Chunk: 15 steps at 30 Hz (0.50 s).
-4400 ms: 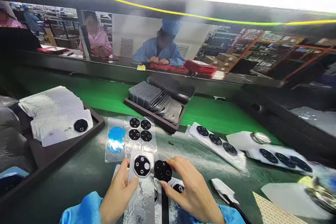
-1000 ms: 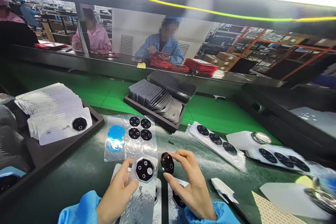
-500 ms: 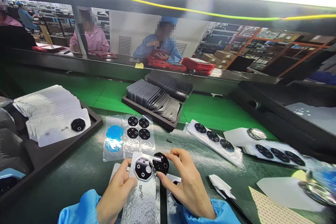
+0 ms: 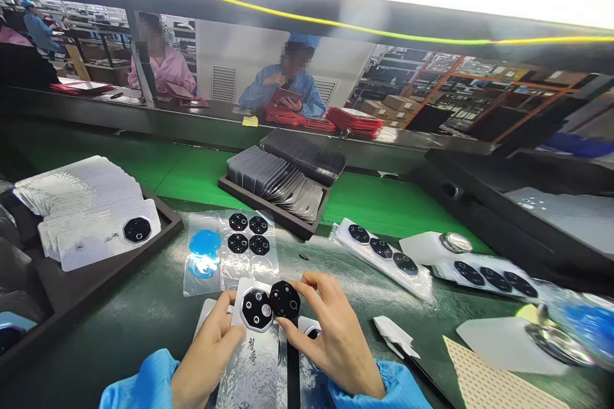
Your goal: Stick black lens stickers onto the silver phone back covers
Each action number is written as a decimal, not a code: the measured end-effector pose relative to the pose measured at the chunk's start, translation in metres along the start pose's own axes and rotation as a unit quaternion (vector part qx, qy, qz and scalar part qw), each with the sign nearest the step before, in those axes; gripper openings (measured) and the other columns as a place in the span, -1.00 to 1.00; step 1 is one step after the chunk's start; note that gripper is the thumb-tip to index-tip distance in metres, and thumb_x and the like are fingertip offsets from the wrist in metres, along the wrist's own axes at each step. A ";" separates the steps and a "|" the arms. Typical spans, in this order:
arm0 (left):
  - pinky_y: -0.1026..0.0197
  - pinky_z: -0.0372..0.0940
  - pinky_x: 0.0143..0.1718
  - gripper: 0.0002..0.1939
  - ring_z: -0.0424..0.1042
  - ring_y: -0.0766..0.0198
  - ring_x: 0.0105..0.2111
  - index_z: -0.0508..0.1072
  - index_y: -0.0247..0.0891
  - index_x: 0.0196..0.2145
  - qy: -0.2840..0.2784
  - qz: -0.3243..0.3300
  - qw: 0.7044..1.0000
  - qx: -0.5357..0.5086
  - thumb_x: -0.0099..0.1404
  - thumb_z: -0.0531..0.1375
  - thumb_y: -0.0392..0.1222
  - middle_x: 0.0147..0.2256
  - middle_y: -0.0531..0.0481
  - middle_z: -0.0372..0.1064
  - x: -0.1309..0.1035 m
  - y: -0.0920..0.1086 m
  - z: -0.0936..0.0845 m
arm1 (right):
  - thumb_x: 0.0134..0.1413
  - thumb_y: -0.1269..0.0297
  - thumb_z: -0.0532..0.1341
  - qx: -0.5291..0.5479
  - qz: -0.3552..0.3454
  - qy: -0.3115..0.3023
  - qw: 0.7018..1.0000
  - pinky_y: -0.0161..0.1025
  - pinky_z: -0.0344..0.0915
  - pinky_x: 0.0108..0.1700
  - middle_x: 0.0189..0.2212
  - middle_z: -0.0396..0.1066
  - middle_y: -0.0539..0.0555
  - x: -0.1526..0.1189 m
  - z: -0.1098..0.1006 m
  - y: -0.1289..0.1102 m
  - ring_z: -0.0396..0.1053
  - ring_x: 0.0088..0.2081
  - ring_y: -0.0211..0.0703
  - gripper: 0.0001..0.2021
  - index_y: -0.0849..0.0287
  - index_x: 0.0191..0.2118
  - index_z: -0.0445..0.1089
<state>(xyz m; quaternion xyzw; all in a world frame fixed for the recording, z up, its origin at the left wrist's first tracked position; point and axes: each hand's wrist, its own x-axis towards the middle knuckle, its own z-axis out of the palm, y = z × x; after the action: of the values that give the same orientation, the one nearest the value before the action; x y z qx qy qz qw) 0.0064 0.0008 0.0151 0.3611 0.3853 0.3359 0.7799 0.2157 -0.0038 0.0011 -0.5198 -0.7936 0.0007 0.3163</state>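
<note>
My left hand [image 4: 206, 348] grips the left edge of a silver phone back cover [image 4: 254, 370] with dark lettering. Near its top is an octagonal camera recess [image 4: 256, 308] with a black face and several round openings. Between thumb and fingers of my right hand [image 4: 336, 335] is a black octagonal camera lens plate [image 4: 285, 299], tilted beside the recess and partly over the cover's right edge. More silver covers lie below both hands; one, with an octagonal camera area [image 4: 313, 330], is mostly hidden by my right hand.
A clear sheet [image 4: 240, 265] bears several black lens plates and blue round film. Fanned silver covers [image 4: 81, 204] fill a left tray; dark covers [image 4: 259, 169] stand in a middle tray. Bagged lens plates [image 4: 381, 247], a white-tipped tool [image 4: 396, 335] and a dotted sheet [image 4: 480, 377] lie right.
My right hand has brought the black lens plate slightly left, closer to the octagonal recess. My left hand keeps its hold on the cover. The whole view has shifted a little.
</note>
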 end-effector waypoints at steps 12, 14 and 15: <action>0.22 0.20 -0.24 -0.53 0.38 0.26 -0.32 0.09 -0.19 0.17 -0.022 0.018 0.997 0.068 0.35 0.09 -0.11 -0.23 0.00 0.41 -0.004 -0.007 -0.005 | -0.01 0.35 0.31 0.018 -0.049 -0.065 0.997 -0.02 0.37 -0.20 -0.15 0.28 0.20 0.011 -0.001 -0.029 0.26 -0.18 0.03 -0.59 0.25 -0.02 0.24; 0.23 0.20 -0.23 -0.53 0.35 0.29 -0.35 0.09 -0.18 0.17 -0.022 0.021 0.997 0.071 0.35 0.09 -0.12 -0.23 0.02 0.40 -0.003 -0.008 -0.005 | -0.02 0.36 0.31 0.019 -0.047 -0.066 0.996 -0.02 0.37 -0.20 -0.15 0.29 0.20 0.012 -0.001 -0.031 0.26 -0.18 0.04 -0.59 0.25 -0.03 0.24; 0.23 0.20 -0.23 -0.53 0.35 0.30 -0.36 0.09 -0.18 0.17 -0.023 0.021 0.997 0.074 0.35 0.09 -0.12 -0.24 0.02 0.40 -0.003 -0.007 -0.005 | -0.02 0.36 0.31 0.020 -0.046 -0.066 0.997 -0.02 0.37 -0.20 -0.15 0.29 0.20 0.012 -0.001 -0.031 0.26 -0.17 0.04 -0.59 0.25 -0.03 0.24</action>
<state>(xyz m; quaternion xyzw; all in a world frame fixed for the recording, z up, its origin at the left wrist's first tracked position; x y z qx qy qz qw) 0.0027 -0.0041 0.0080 0.4333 0.3835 0.3147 0.7524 0.1879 -0.0085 0.0180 -0.4748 -0.8359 0.0362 0.2732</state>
